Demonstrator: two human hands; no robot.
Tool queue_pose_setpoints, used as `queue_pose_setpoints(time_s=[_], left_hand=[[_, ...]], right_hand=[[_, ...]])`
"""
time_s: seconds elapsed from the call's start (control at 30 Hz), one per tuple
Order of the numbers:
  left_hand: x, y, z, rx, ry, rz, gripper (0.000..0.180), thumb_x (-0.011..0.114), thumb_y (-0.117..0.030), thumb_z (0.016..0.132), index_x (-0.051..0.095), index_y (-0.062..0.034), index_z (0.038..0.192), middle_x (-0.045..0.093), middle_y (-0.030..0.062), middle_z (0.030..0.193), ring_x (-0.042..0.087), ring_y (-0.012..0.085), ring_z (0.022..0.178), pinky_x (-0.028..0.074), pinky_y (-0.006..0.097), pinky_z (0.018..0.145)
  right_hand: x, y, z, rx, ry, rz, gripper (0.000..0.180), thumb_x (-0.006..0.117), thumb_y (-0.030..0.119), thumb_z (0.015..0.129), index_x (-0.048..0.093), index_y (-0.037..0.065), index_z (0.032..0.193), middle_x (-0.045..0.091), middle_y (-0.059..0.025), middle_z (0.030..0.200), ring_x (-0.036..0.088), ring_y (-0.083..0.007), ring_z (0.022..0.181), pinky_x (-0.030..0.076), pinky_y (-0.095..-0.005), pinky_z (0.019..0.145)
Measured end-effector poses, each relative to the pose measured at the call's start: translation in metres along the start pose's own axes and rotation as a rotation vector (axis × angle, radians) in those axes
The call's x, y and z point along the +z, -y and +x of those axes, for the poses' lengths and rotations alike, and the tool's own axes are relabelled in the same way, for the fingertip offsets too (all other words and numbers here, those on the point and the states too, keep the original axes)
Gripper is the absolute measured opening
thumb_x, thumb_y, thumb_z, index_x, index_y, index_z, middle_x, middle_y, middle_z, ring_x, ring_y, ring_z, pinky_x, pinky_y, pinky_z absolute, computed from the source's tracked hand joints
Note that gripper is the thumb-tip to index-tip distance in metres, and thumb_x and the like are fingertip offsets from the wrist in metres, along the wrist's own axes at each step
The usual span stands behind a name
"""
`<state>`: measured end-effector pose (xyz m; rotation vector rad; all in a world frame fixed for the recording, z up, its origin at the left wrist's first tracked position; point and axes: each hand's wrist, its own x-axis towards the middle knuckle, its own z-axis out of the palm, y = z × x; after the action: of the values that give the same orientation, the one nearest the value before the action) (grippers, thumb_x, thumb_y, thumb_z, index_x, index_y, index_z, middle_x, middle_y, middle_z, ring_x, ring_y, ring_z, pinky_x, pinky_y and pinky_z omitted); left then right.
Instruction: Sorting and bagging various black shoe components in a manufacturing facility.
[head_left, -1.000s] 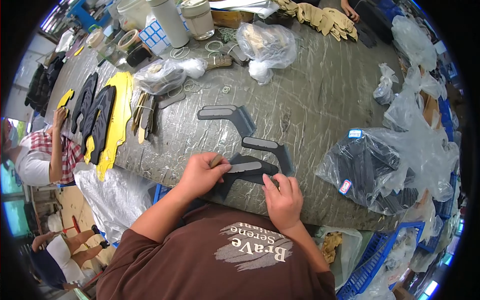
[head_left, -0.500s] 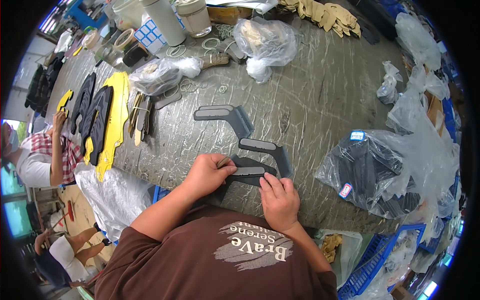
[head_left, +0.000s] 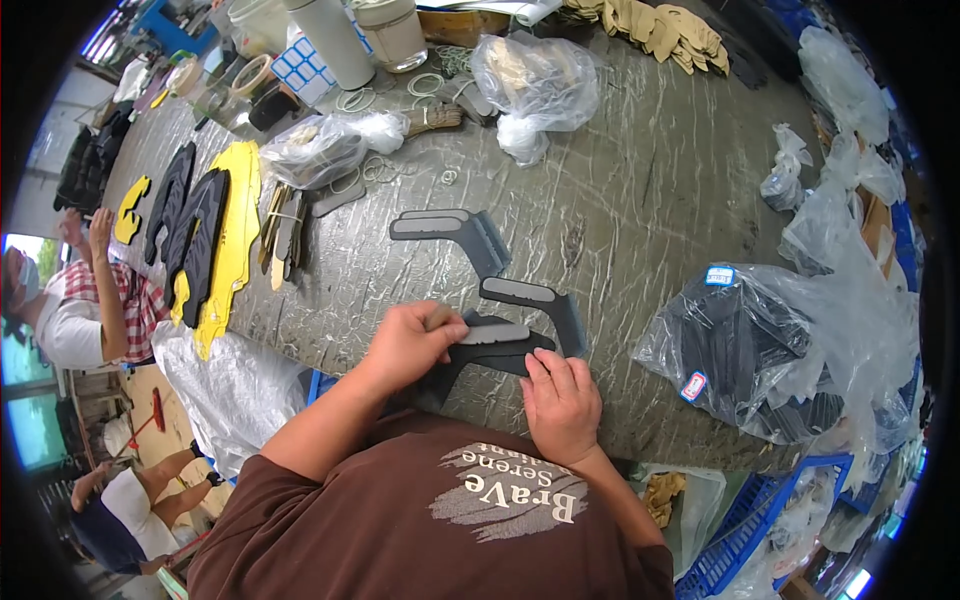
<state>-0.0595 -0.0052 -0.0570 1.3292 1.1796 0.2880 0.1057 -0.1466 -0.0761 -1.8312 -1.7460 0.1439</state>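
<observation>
Close to my body, my left hand [head_left: 408, 345] pinches the left end of a slim light-grey strip [head_left: 497, 334]. The strip lies over a dark, flat cut piece [head_left: 505, 353], its right end free of my fingers. My right hand [head_left: 562, 405] has thumb and fingertips closed at the right end of that dark piece. Just beyond my hands is a bent black piece [head_left: 567, 325] with a grey strip [head_left: 520, 291] along its upper arm. Farther off, a similar bent piece [head_left: 470, 245] carries grey strips [head_left: 428, 224].
At right, a clear plastic bag [head_left: 740, 340] holds black pieces. Yellow sheets [head_left: 238, 220] and black pieces [head_left: 200, 235] lie left, beside a banded bundle of strips [head_left: 282, 235]. Bags, jars and a white cylinder [head_left: 335, 50] stand at the back. A co-worker [head_left: 85, 315] is at left.
My left hand has shifted slightly up and left with the grey strip, which has moved off its place on the dark piece. The co-worker's hand has left the small yellow piece.
</observation>
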Motion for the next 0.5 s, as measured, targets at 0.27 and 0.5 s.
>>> queue_pose_setpoints(time_s=[0.27, 0.5], left_hand=[[-0.05, 0.011, -0.002, 0.018, -0.085, -0.375, 0.011, 0.057, -0.013, 0.087, 0.061, -0.0043, 0.093, 0.057, 0.0, 0.065, 0.051, 0.0046, 0.056, 0.032, 0.017, 0.046], [-0.055, 0.028, -0.008, -0.004, -0.045, -0.453, 0.013, 0.056, -0.013, 0.088, 0.06, -0.0034, 0.096, 0.058, 0.0021, 0.072, 0.052, 0.0073, 0.058, 0.035, 0.018, 0.047]], right_hand=[[-0.004, 0.003, 0.014, 0.024, 0.034, -0.004, 0.037, 0.068, 0.01, 0.068, 0.061, 0.005, 0.103, 0.055, -0.0048, 0.099, 0.052, -0.0234, 0.082, 0.047, -0.0341, 0.066], [0.0, 0.01, 0.044, -0.023, 0.194, 0.013, 0.029, 0.069, 0.009, 0.067, 0.06, 0.005, 0.094, 0.052, -0.0065, 0.092, 0.052, -0.0243, 0.087, 0.046, -0.034, 0.069]])
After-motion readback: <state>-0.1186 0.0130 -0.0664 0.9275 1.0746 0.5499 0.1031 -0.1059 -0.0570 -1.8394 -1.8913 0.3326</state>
